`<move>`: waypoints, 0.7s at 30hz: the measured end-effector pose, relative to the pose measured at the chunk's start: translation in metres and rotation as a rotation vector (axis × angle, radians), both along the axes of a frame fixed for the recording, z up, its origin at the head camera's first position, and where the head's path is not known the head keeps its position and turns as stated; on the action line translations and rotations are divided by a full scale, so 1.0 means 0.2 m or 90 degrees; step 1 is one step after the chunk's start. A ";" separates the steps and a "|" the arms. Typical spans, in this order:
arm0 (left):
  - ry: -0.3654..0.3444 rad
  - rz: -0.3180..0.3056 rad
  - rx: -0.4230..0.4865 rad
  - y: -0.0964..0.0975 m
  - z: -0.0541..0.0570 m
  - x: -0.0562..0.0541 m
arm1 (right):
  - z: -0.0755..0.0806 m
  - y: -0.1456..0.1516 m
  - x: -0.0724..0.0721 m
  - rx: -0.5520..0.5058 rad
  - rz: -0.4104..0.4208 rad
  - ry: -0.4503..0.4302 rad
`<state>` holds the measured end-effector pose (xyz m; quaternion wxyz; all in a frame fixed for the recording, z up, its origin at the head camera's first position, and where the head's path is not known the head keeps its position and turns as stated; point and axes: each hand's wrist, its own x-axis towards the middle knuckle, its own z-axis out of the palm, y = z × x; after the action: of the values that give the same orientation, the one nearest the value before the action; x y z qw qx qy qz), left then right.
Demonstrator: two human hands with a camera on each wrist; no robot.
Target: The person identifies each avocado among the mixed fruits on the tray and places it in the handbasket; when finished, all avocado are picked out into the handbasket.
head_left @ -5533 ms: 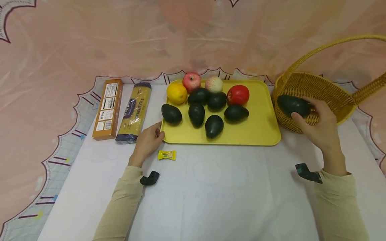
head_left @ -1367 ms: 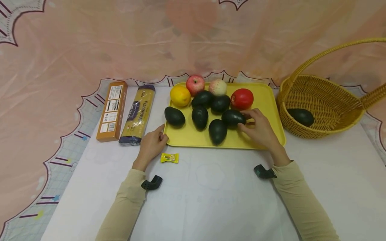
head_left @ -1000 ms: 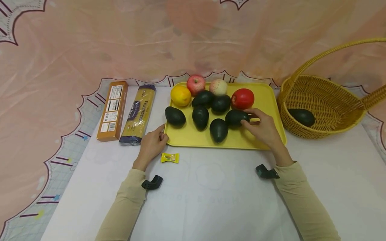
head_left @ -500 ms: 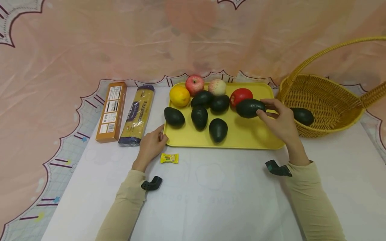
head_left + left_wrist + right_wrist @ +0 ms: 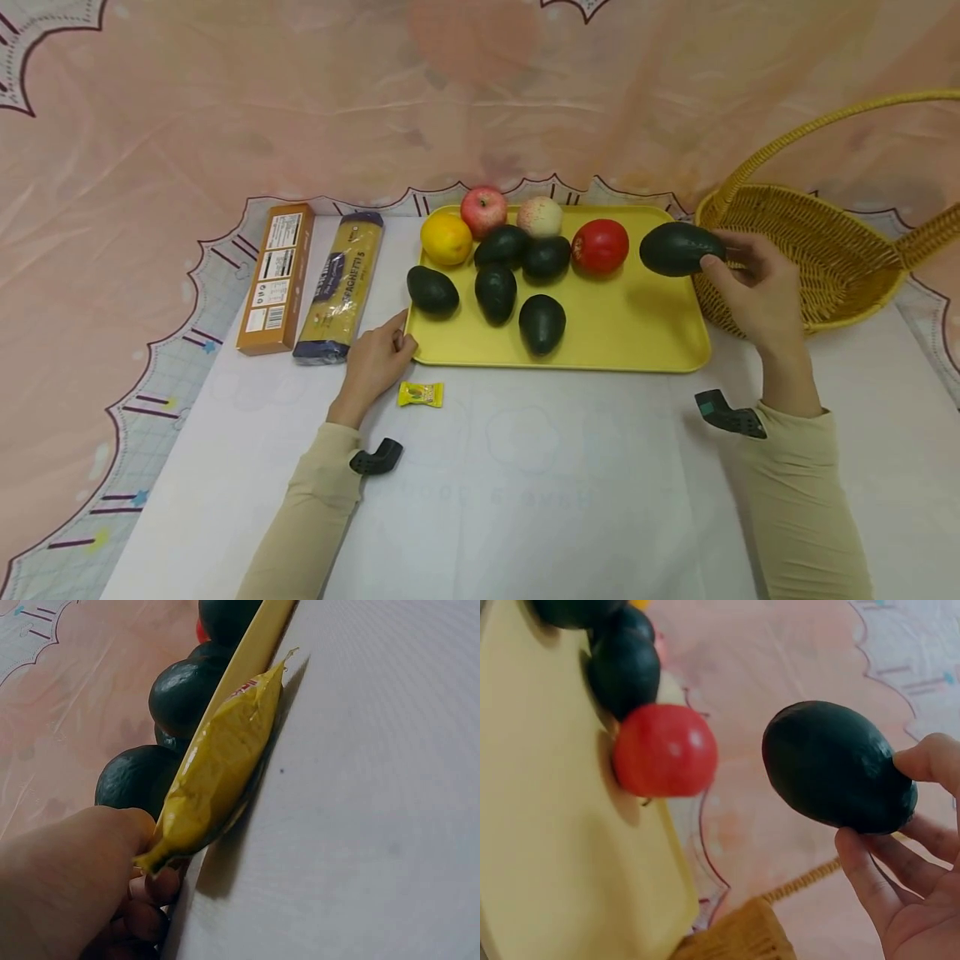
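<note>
My right hand (image 5: 765, 287) pinches a dark green avocado (image 5: 678, 248) by one end, held in the air over the right side of the yellow tray (image 5: 637, 346), close to the wicker basket (image 5: 847, 283). In the right wrist view the thumb and fingers grip that avocado (image 5: 832, 766). My left hand (image 5: 375, 358) grips the tray's front left corner, thumb at the rim and fingers curled below in the left wrist view. More avocados (image 5: 542, 325) lie on the tray with a lemon (image 5: 446, 239), an apple (image 5: 483, 212), a pale peach (image 5: 540, 217) and a red pomegranate-like fruit (image 5: 600, 247).
Left of the tray lie a spaghetti packet (image 5: 341, 287) and an orange-brown box (image 5: 276, 279). A small yellow wrapped candy (image 5: 421, 394) sits in front of the tray near my left hand. The basket's tall handle (image 5: 817, 129) arches above it.
An avocado went into the basket earlier; my right hand now hides it. The right hand then took another from the tray, lifted it and carried it right. The left hand stayed at the corner.
</note>
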<state>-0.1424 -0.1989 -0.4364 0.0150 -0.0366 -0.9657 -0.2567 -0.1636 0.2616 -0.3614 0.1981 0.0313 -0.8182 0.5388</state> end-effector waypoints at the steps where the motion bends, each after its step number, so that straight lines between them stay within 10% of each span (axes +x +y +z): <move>1: 0.001 -0.001 0.000 0.00 0.00 0.00 | 0.00 0.01 0.00 -0.008 -0.006 -0.001; 21: -0.001 -0.001 0.003 0.00 0.01 0.01 | -0.01 0.30 0.03 -0.274 -0.115 0.025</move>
<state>-0.1414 -0.1983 -0.4351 0.0143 -0.0375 -0.9651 -0.2589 -0.1583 0.3213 -0.3635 0.2637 -0.0745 -0.6797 0.6803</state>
